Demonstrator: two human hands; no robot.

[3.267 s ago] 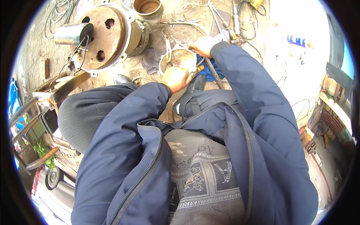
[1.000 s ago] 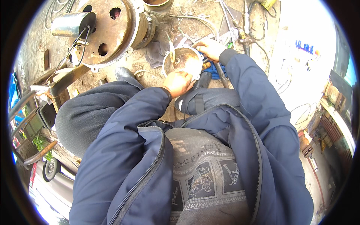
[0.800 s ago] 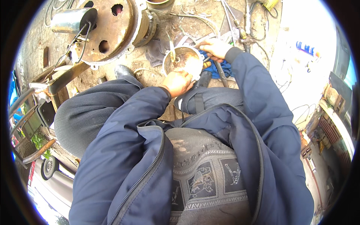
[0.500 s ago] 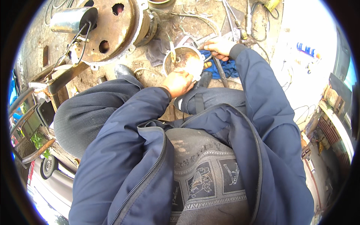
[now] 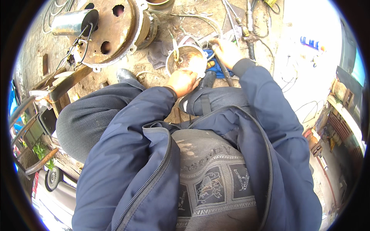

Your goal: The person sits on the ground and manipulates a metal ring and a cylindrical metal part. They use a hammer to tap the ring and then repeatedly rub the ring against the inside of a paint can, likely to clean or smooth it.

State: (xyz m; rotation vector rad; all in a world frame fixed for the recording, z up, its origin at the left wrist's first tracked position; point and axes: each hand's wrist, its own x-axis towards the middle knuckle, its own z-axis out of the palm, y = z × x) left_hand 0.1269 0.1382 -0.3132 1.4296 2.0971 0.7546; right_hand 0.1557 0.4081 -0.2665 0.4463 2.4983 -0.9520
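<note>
My left hand (image 5: 182, 82) grips the near rim of a round, bowl-like metal housing (image 5: 169, 65), its fingers curled over the edge. The inside of the housing is rusty brown, and a pale strip or lead (image 5: 175, 50) stands up from it. Just right of the housing is my right hand (image 5: 227, 53), bright and slightly blurred, with curled fingers. Whether it holds anything is hard to make out. Below it a dark metal bar (image 5: 227, 77) slants across a blue cloth (image 5: 219, 70). A yellowish piece (image 5: 210, 64) lies against the housing's right side.
A large rusty round flange with holes (image 5: 111, 30) stands at the upper left, with a dark metal cylinder (image 5: 75, 22) on it. Cables and metal rods (image 5: 250, 34) lie at the upper right. A blue-and-white can (image 5: 311, 43) lies farther right. My boots flank the housing.
My right hand has lifted slightly upward and its fingers have shifted away from the housing's rim. My left hand keeps its grip on the housing. The view has shifted a little.
</note>
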